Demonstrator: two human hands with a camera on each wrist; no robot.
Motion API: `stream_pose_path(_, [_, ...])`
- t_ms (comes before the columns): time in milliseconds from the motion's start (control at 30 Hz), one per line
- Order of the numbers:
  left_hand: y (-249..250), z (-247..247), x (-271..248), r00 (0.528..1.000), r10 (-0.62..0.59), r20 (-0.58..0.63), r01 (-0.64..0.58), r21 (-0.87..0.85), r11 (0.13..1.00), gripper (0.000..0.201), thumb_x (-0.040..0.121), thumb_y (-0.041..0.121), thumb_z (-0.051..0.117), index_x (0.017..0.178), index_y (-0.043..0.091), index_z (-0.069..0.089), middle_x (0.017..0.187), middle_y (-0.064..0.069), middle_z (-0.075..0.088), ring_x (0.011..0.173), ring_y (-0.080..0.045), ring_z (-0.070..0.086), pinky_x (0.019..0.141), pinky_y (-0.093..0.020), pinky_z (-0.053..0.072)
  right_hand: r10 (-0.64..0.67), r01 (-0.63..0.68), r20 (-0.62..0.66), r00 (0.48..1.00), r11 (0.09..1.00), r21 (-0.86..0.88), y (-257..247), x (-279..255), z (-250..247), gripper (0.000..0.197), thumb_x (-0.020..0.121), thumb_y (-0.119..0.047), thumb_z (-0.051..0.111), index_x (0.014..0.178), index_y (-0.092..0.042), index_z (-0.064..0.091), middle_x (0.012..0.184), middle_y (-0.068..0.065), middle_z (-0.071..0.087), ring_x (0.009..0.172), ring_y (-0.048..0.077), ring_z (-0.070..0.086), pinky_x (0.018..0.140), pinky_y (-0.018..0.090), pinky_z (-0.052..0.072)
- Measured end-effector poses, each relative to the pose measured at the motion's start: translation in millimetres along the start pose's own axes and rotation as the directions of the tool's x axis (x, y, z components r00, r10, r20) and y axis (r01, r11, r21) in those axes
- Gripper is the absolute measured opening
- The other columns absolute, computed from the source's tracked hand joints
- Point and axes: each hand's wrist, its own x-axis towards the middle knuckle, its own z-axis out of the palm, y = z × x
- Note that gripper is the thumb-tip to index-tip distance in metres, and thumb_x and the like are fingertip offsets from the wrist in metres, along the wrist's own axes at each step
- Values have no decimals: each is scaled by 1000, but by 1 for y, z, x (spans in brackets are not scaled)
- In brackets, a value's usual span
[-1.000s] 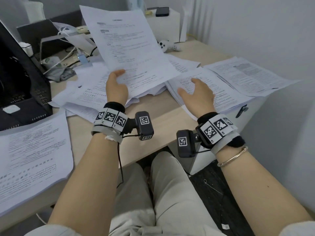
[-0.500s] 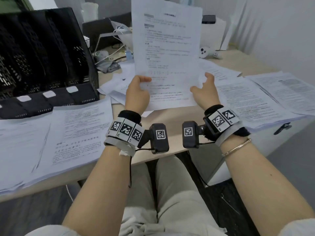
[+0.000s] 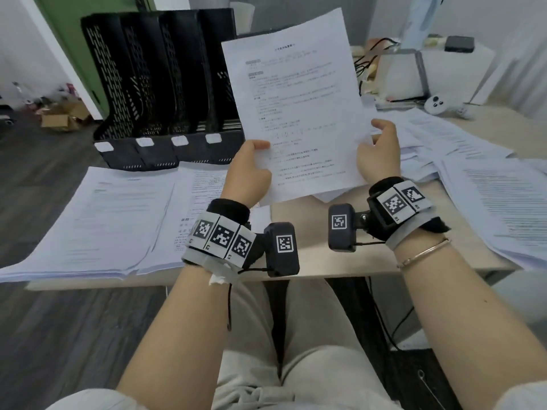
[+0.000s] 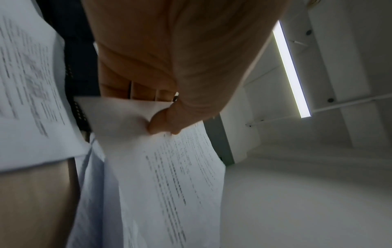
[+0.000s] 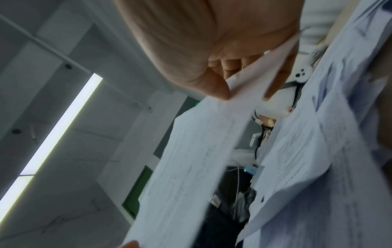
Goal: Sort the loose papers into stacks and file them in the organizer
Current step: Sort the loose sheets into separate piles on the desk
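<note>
Both hands hold one printed sheet (image 3: pixel 299 113) upright above the table's (image 3: pixel 310 232) near edge: the left hand (image 3: pixel 247 173) pinches its lower left side, the right hand (image 3: pixel 380 152) its right side. The black organizer (image 3: pixel 159 84) stands at the far left corner, paper stacks (image 3: pixel 97 214) lying before it.

I can't read any text here. The white printed sheet (image 3: pixel 299 113) I hold up carries lines of dark print, too small and blurred to make out. The white label tabs (image 3: pixel 179 140) on the black perforated file organizer (image 3: pixel 165 84) look blank. The square black-and-white coded markers (image 3: pixel 220 238) on my wrist bands show patterns only.
</note>
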Motion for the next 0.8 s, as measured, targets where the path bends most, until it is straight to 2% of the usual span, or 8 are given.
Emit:
stream_pose_path(133, [-18, -30, 1, 994, -63, -92, 65, 16, 998, 59, 83, -14, 35, 135, 12, 42, 139, -2, 42, 125, -14, 42, 95, -17, 36, -58, 54, 100, 993, 998, 39, -17, -9, 31, 49, 91, 0, 39, 138, -17, 36, 107, 1, 49, 94, 11, 51, 83, 19, 44])
stream_pose_path(200, [-26, -48, 2, 983, -96, -155, 99, 9, 995, 60, 82, -15, 34, 135, 12, 42, 139, -3, 42, 124, -16, 43, 98, -20, 39, -98, 92, 166, 981, 995, 41, -27, -15, 46, 50, 91, 3, 39, 136, -16, 37, 98, -2, 50, 83, 3, 50, 66, 4, 41])
stream_pose_path(300, [-40, -77, 4, 958, -131, -254, 141, 23, 990, 62, 79, -17, 33, 132, 13, 46, 138, -4, 44, 124, -20, 45, 103, -28, 41, -155, 138, 260, 953, 987, 82, -44, -27, 68, 48, 90, 4, 42, 133, -15, 38, 87, -8, 50, 75, -2, 49, 49, 1, 38])
stream_pose_path(367, [-50, -98, 4, 935, -139, -327, 159, 37, 987, 62, 78, -17, 33, 130, 12, 49, 136, -5, 45, 126, -21, 44, 106, -32, 39, -190, 167, 323, 927, 981, 98, -55, -37, 85, 46, 89, 3, 45, 131, -16, 39, 89, -8, 53, 77, 3, 54, 52, 5, 42])
stream_pose_path(467, [-59, -126, 2, 891, -145, -430, 181, 42, 983, 61, 79, -17, 32, 129, 12, 50, 135, -6, 46, 125, -20, 43, 105, -28, 39, -226, 190, 393, 892, 973, 129, -67, -48, 109, 51, 86, 4, 48, 133, -16, 39, 96, -8, 58, 87, 9, 59, 71, 20, 53])
stream_pose_path(600, [-68, -156, -10, 837, -144, -529, 208, 63, 976, 58, 80, -14, 32, 127, 14, 52, 134, -6, 46, 123, -19, 44, 96, -23, 40, -276, 251, 484, 830, 961, 118, -82, -56, 136, 61, 85, 4, 52, 140, -17, 36, 92, -15, 54, 87, 9, 58, 85, 31, 53])
stream_pose_path(733, [-88, -183, -25, 797, -184, -575, 267, 63, 962, 57, 78, -13, 32, 121, 16, 56, 132, -7, 48, 121, -23, 47, 95, -32, 45, -274, 296, 583, 765, 953, 59, -95, -66, 158, 55, 88, 0, 52, 139, -17, 40, 115, 7, 55, 105, 22, 56, 91, 37, 51])
stream_pose_path(800, [-98, -195, -31, 761, -226, -608, 328, 61, 943, 57, 78, -11, 32, 118, 19, 58, 132, -5, 48, 119, -25, 49, 98, -40, 45, -273, 313, 618, 737, 949, 47, -98, -72, 172, 53, 87, -2, 53, 136, -17, 43, 116, 12, 55, 102, 25, 57, 86, 38, 53])
